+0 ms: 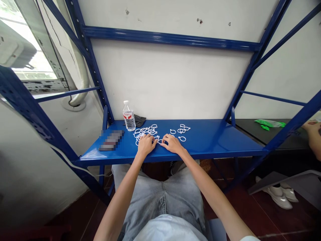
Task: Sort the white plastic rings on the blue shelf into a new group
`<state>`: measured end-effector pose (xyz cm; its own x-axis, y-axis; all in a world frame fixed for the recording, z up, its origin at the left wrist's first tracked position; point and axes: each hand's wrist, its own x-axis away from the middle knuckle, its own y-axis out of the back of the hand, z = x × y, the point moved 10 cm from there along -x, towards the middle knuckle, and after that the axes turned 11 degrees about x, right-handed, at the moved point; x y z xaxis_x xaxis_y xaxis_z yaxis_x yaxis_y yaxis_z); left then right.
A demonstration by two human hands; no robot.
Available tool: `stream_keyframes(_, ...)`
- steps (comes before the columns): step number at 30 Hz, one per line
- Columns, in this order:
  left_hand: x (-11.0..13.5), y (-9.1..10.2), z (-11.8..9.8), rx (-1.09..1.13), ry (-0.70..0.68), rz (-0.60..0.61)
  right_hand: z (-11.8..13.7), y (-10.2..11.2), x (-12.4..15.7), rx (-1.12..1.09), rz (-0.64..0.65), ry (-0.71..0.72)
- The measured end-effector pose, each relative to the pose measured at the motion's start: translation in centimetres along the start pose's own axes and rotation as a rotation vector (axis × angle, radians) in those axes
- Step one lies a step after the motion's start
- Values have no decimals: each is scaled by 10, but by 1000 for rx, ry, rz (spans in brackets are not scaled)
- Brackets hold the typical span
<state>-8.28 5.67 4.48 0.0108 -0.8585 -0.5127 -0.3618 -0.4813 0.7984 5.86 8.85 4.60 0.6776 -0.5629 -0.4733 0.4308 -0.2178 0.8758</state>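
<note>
A blue metal shelf (213,140) stands in front of me at lap height. A heap of several white plastic rings (145,131) lies on it, with a smaller group of rings (182,130) to its right. My left hand (146,144) rests at the near edge of the heap, fingers curled on a ring. My right hand (172,143) sits close beside it, fingertips pinched toward the same small white ring (159,141) between the two hands.
A clear water bottle (128,116) stands at the back left of the shelf, a dark cloth (139,120) behind it and a blurred flat object (111,140) to the left. Another person's hand (313,134) and green packets (269,123) are at a black table on the right.
</note>
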Motion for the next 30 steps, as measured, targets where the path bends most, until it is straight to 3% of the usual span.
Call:
stream_keyframes(7, 0, 6, 4, -7, 33, -57, -7, 4, -1, -105, -83, -30)
stream_keyframes(10, 1, 11, -7, 88, -55, -71, -4, 3, -2, -181, -65, 21)
stream_keyframes(15, 2, 7, -21, 241, -192, 34, 2, 2, -1, -258, -53, 89)
stream_keyframes(18, 1, 8, -21, 295, -212, 37, 4, 5, 1, -244, -58, 101)
stream_keyframes(24, 1, 11, -17, 343, -196, 16, -4, 2, 2, -165, -2, -9)
stream_keyframes(30, 2, 11, -15, 339, -174, 8, -3, -3, -1, -125, -2, 15)
